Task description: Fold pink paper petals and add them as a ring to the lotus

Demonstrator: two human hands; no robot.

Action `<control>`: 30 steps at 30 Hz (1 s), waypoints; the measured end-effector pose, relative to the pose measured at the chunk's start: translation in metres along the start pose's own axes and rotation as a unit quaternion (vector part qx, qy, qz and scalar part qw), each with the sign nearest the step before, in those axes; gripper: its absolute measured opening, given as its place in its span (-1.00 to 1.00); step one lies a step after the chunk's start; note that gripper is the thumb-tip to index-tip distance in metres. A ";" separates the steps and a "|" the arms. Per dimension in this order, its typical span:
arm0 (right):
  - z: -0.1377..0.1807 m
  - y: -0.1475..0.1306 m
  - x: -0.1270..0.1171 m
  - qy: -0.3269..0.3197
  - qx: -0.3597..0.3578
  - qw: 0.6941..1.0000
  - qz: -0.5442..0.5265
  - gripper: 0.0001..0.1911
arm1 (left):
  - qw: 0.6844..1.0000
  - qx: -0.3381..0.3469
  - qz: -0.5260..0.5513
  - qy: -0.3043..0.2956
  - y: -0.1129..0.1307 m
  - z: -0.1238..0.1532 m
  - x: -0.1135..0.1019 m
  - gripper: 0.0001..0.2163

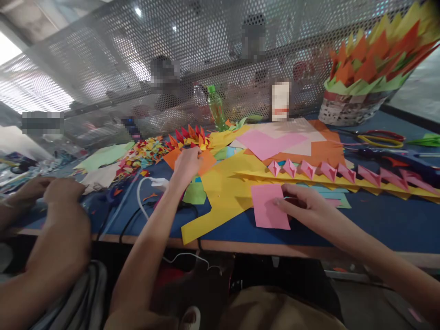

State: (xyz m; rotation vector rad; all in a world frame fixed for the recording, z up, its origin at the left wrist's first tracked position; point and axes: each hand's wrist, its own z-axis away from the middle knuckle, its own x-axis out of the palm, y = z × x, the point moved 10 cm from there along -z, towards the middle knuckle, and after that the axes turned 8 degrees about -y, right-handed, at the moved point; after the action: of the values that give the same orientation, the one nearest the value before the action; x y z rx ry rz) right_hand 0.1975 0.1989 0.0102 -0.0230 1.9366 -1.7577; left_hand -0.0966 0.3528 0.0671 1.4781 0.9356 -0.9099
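My right hand [302, 201] pinches the right edge of a small pink paper rectangle [270, 215], held up near the table's front edge. Behind it runs a yellow paper strip [357, 184] bearing a row of folded pink points [328, 171]. My left hand [188, 162] reaches further back over orange paper [206, 161], fingers curled; what they hold, if anything, is hidden. Just beyond it stand red and orange folded paper points [192, 136]. A large cut yellow sheet [227, 192] spreads between my two hands, with a green paper piece [195, 193] on its left.
A paper-covered basket [350, 107] with folded points stands back right, near scissors [381, 139]. A green-capped bottle [216, 107] stands by the perforated metal screen [220, 59]. Paper scraps [144, 153], a white cable [140, 195] and a co-worker's hands [63, 188] are at left.
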 end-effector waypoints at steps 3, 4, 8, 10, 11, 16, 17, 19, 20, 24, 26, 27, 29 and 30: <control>-0.003 -0.004 -0.001 0.000 -0.014 1.000 0.003 -0.47 | 0.997 0.041 0.052 0.027 0.031 0.017 0.001 -0.66; -0.003 -0.003 -0.001 0.001 -0.015 1.000 0.002 -0.49 | 0.995 0.065 0.079 0.016 0.044 0.027 0.005 -0.67; 0.000 0.001 -0.001 -0.001 -0.008 1.000 -0.016 -0.51 | 0.954 0.173 0.207 -0.129 0.102 0.078 0.040 -0.57; 0.002 0.002 0.001 0.000 -0.001 1.000 -0.029 -0.52 | 0.930 0.198 0.251 -0.182 0.120 0.104 0.053 -0.65; 0.004 0.003 0.001 0.003 0.003 0.999 -0.034 -0.51 | 0.919 0.201 0.275 -0.198 0.126 0.114 0.057 -0.69; 0.007 -0.002 0.001 0.010 0.001 1.000 0.001 -0.50 | 0.904 0.173 0.325 -0.215 0.122 0.128 0.062 -0.83; 0.008 -0.003 0.000 0.007 -0.004 1.000 0.022 -0.49 | 0.911 0.165 0.315 -0.210 0.116 0.126 0.060 -0.82; 0.010 -0.003 -0.005 0.001 -0.014 0.997 0.078 -0.49 | 0.929 0.151 0.280 -0.190 0.100 0.121 0.053 -0.79; 0.012 -0.001 -0.008 -0.002 -0.016 0.994 0.108 -0.51 | 0.938 0.144 0.259 -0.178 0.091 0.118 0.049 -0.79; 0.019 0.012 -0.021 -0.031 -0.017 0.981 0.188 -0.62 | 0.967 0.117 0.177 -0.141 0.056 0.106 0.034 -0.82; 0.021 0.016 -0.024 -0.055 -0.013 0.978 0.201 -0.68 | 0.979 0.111 0.138 -0.096 0.052 0.105 0.025 -0.79; 0.021 0.017 -0.024 -0.070 -0.013 0.975 0.212 -0.70 | 0.983 0.116 0.124 -0.071 0.056 0.106 0.022 -0.76; 0.020 0.012 -0.018 -0.107 -0.032 0.963 0.246 -0.74 | 0.980 0.151 0.119 -0.053 0.078 0.114 0.025 -0.75; 0.019 0.006 -0.014 -0.122 -0.056 0.954 0.268 -0.77 | 0.972 0.184 0.128 -0.070 0.095 0.121 0.033 -0.76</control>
State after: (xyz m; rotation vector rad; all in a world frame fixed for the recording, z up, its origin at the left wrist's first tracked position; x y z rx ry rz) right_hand 0.2187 0.1872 0.0088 0.2160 1.6602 -1.2242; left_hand -0.0017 0.2274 0.0624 1.7727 0.4737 -1.0159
